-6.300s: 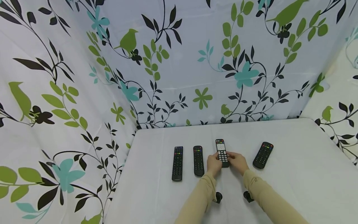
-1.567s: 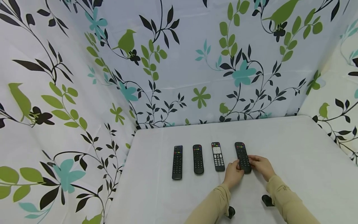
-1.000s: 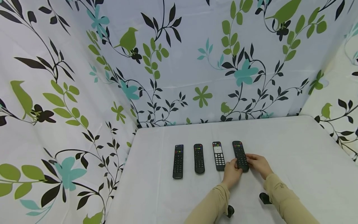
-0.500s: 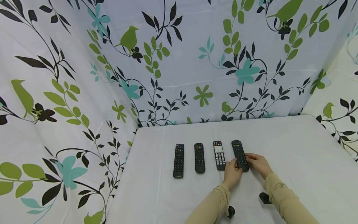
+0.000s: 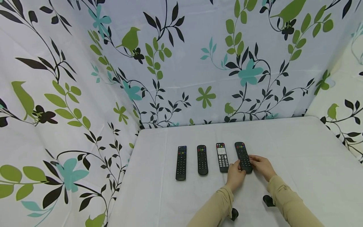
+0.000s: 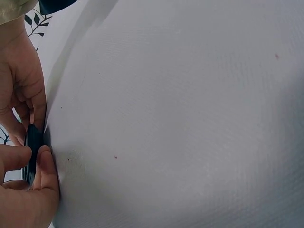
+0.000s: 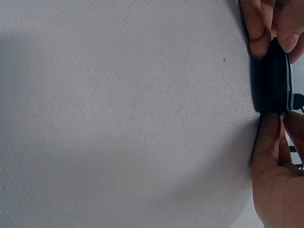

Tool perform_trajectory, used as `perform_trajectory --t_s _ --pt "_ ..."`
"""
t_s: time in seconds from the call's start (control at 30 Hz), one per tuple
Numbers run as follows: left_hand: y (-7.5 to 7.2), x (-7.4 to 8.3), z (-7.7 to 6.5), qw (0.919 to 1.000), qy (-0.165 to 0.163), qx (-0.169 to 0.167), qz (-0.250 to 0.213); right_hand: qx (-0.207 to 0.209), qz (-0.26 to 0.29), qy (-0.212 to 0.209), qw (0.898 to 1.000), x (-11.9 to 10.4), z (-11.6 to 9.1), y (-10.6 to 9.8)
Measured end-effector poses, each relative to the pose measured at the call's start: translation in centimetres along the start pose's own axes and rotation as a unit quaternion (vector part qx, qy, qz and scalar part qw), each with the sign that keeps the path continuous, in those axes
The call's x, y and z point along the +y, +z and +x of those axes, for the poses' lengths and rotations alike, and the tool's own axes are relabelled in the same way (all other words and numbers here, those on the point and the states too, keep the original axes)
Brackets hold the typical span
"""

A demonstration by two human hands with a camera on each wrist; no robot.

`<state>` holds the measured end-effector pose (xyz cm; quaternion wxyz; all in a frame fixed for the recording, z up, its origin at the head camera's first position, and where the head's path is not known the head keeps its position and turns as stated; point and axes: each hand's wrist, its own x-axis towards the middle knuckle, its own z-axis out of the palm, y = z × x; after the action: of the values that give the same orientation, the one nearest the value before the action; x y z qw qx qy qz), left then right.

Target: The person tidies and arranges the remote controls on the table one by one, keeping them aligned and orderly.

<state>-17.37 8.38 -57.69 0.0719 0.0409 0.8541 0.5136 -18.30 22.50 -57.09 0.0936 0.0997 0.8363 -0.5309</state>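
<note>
Four-in-a-row is how the remote controls lie, and the rightmost, a black remote control [image 5: 242,153] with rounded ends, is between my hands. My left hand [image 5: 236,176] pinches its lower left edge with thumb and fingers. On the opposite long side, my right hand [image 5: 263,167] holds the right edge. In the left wrist view the remote's dark end [image 6: 33,142] shows between both hands. The right wrist view shows its dark end face [image 7: 275,78] low at the cloth, fingers on either side. Left of it lies a remote with a pale keypad [image 5: 222,157], close to my left fingertips.
Farther left lie a black round-ended remote [image 5: 202,160] and a longer black remote [image 5: 181,163], roughly parallel. All rest on a white-covered table [image 5: 158,189]. A patterned curtain [image 5: 181,72] rises behind the table and along its sides.
Earlier both hands held the pale-keypad remote while the rightmost one lay farther right, slanted the other way. That one now stands beside the row, shifted slightly left; the last half second shows almost no movement.
</note>
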Motion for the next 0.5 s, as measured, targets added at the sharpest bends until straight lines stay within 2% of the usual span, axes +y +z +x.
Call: perform_trajectory --t_s 0.3,0.5 --pt "-0.29 0.19 -0.31 0.9997 -0.016 -0.014 -0.013 -0.007 0.014 0.000 1.000 -0.14 0.05 -0.05" --pt "-0.77 0.54 -0.39 0.9996 -0.008 -0.024 0.009 -0.005 0.008 -0.001 1.000 -0.39 -0.15 -0.56"
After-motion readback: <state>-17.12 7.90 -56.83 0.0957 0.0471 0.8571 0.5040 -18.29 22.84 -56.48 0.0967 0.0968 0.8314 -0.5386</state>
